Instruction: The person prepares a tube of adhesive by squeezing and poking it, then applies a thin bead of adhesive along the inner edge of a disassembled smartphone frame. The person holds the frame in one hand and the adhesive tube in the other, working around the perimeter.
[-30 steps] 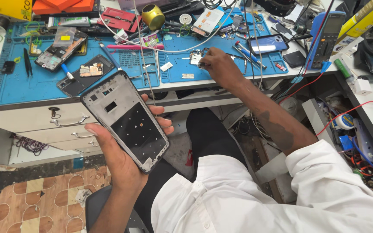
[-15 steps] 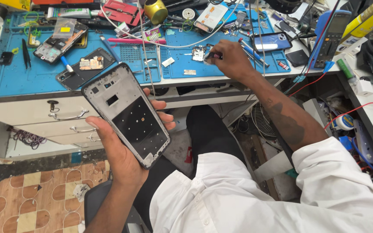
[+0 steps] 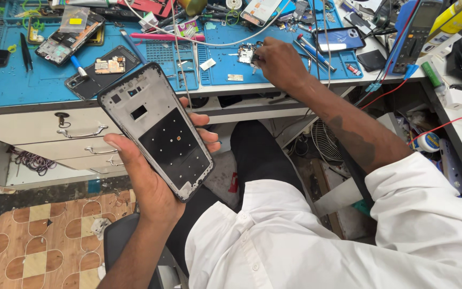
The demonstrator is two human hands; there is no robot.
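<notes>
The left hand (image 3: 151,182) is closed around a bare phone frame (image 3: 156,131), gripping its long sides and holding it tilted over the lap, below the front edge of the tabletop (image 3: 135,96). The right hand (image 3: 279,61) reaches onto the blue mat (image 3: 38,85), fingers pinched on a small circuit board (image 3: 246,53); how firmly it grips I cannot tell.

This looks like the parts-fetching step of a phone rebuild: frame ready, board being picked up. The next move would seem to call for lifting the board clear and bringing it down to the frame without snagging.

Room is tight around the board. White cables (image 3: 180,37) cross the mat just left of it, tweezers (image 3: 314,51) and a dark phone (image 3: 340,38) lie just right. Toward the frame, the path over the tabletop edge is open, with only the drawers (image 3: 76,134) below.
</notes>
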